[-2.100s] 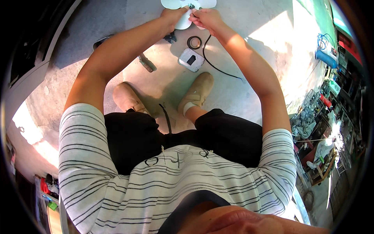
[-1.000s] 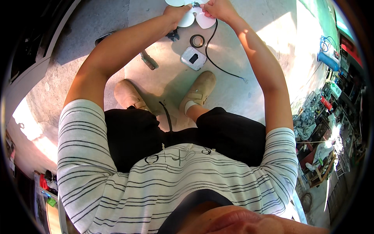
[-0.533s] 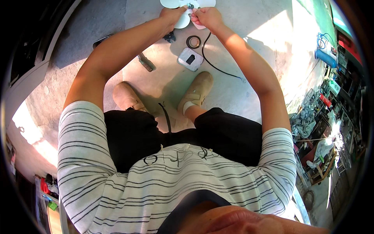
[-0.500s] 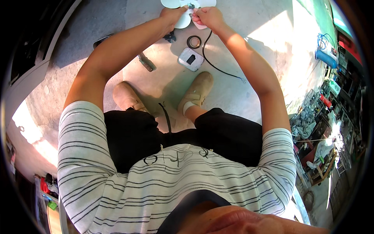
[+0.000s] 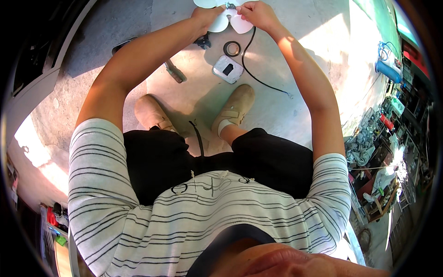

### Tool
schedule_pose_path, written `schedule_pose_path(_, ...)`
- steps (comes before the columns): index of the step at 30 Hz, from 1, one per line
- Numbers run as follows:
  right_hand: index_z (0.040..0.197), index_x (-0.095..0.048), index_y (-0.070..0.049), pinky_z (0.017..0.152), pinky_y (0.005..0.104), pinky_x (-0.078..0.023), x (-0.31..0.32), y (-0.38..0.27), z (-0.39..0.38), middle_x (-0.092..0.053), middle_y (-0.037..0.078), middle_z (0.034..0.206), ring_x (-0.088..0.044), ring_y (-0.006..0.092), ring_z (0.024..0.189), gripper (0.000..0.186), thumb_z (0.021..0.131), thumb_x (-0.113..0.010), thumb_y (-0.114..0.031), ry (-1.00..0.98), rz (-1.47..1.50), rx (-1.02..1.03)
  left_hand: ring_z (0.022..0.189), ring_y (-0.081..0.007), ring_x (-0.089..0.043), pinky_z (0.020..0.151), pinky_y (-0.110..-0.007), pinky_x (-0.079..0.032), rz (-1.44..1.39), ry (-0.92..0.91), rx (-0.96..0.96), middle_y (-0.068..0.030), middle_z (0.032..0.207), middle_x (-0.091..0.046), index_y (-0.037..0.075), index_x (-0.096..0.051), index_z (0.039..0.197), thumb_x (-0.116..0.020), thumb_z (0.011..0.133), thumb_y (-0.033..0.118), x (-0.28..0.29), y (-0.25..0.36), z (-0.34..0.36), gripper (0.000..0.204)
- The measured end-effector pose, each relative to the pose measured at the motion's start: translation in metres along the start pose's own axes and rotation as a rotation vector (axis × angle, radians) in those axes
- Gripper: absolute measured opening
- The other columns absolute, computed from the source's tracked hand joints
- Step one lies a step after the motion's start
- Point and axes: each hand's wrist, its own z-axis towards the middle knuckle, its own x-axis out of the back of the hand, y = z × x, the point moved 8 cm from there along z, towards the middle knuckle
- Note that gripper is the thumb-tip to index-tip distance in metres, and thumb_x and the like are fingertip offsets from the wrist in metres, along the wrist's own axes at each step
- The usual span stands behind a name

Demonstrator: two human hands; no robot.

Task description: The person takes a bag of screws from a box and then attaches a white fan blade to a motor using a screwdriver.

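Note:
A white fan blade wheel [image 5: 241, 24] with several rounded blades is at the top edge, partly cut off by the frame. My left hand [image 5: 206, 19] is closed on it from the left, thumb by the dark hub [image 5: 230, 6]. From the right, my right hand [image 5: 258, 15] has its fingers pinched together beside the hub; any small part between them is hidden. A black cable [image 5: 249, 69] trails from below the wheel toward my right forearm.
On the floor lie a roll of black tape [image 5: 232, 48], a white rounded-square cover [image 5: 227, 69], a tool handle [image 5: 174, 73] and a dark clamp-like part [image 5: 203, 41]. My shoes [image 5: 235, 106] stand close by. Cluttered shelves and a blue cylinder [image 5: 388, 70] line the right.
My right hand has shifted slightly right, its fingers moving from over the hub to the hub's right side. My left hand stays on the blade wheel.

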Motion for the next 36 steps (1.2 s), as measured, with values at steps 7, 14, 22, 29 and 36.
schedule_pose_path(7, 0.081, -0.070, -0.004, 0.068, 0.0440, -0.051, 0.011, 0.000, 0.013, -0.068, 0.019, 0.078, -0.066, 0.0351, 0.075, 0.026, 0.083, -0.060, -0.029, -0.003, -0.100, 0.126, 0.097, -0.0559, -0.057, 0.064, -0.070, -0.049, 0.104, 0.031, 0.019, -0.0249, 0.118, -0.057, 0.017, -0.043, 0.136, -0.057, 0.087, 0.052, -0.005, 0.015, -0.028, 0.062)
schedule_pose_path(14, 0.086, -0.070, -0.007, 0.073, 0.0440, -0.050, 0.010, -0.005, 0.022, -0.067, 0.018, 0.088, -0.064, 0.0356, 0.084, 0.025, 0.084, -0.061, -0.029, -0.112, -0.054, 0.214, 0.067, -0.0496, -0.063, 0.044, -0.059, -0.052, 0.178, 0.026, -0.029, -0.0247, 0.106, -0.061, 0.014, -0.048, 0.131, -0.056, 0.088, 0.050, 0.001, 0.016, -0.020, 0.057)
schedule_pose_path(22, 0.087, -0.069, -0.006, 0.073, 0.0438, -0.050, 0.005, -0.001, 0.026, -0.067, 0.017, 0.090, -0.063, 0.0356, 0.084, 0.026, 0.085, -0.062, -0.030, -0.094, -0.060, 0.273, 0.066, -0.0478, -0.064, 0.042, -0.059, -0.051, 0.114, 0.027, -0.105, -0.0239, 0.104, -0.061, 0.011, -0.049, 0.129, -0.057, 0.089, 0.044, 0.004, 0.013, -0.009, 0.052)
schedule_pose_path(29, 0.089, -0.070, -0.005, 0.074, 0.0440, -0.050, 0.002, 0.005, 0.030, -0.067, 0.018, 0.089, -0.063, 0.0360, 0.083, 0.027, 0.084, -0.063, -0.031, -0.133, -0.162, 0.303, 0.084, -0.0460, -0.064, 0.053, -0.062, -0.052, 0.127, 0.085, -0.010, -0.0228, 0.103, -0.062, 0.009, -0.051, 0.128, -0.057, 0.090, 0.042, 0.002, 0.016, -0.019, 0.051)
schedule_pose_path(36, 0.089, -0.070, -0.004, 0.075, 0.0432, -0.050, 0.004, 0.004, 0.027, -0.067, 0.019, 0.090, -0.064, 0.0361, 0.085, 0.029, 0.087, -0.061, -0.032, -0.116, -0.071, 0.216, 0.088, -0.0282, -0.063, 0.064, -0.047, -0.053, 0.128, 0.053, -0.317, -0.0155, 0.103, -0.066, 0.004, -0.058, 0.120, -0.060, 0.091, 0.036, 0.007, 0.008, 0.031, 0.044)
